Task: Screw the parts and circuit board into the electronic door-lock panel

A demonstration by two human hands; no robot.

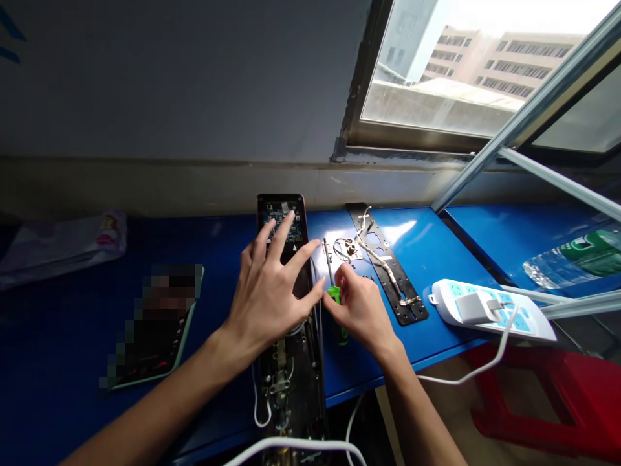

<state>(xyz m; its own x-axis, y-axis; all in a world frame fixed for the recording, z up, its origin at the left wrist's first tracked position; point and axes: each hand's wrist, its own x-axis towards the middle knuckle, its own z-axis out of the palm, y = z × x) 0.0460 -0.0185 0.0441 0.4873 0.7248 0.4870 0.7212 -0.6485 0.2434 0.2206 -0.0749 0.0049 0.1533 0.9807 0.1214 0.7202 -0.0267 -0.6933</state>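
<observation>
A long black device housing (291,343) with a circuit board (277,213) at its far end runs from the blue table toward me. My left hand (272,285) lies over its middle with fingers spread, fingertips near the board, and hides part of the housing. To the right, my right hand (361,310) grips a green-handled screwdriver (334,296), its shaft pointing away from me beside the housing. Past that hand are a small metal part with a cable (350,248) and a black perforated plate (388,265) carrying white wires.
On the blue table (223,239), a phone-like device (165,323) and a pale bag (68,246) lie left. At right are a white power strip (495,310) with a plugged charger, a plastic bottle (577,259) and metal bars (485,165). A red stool (543,395) stands below.
</observation>
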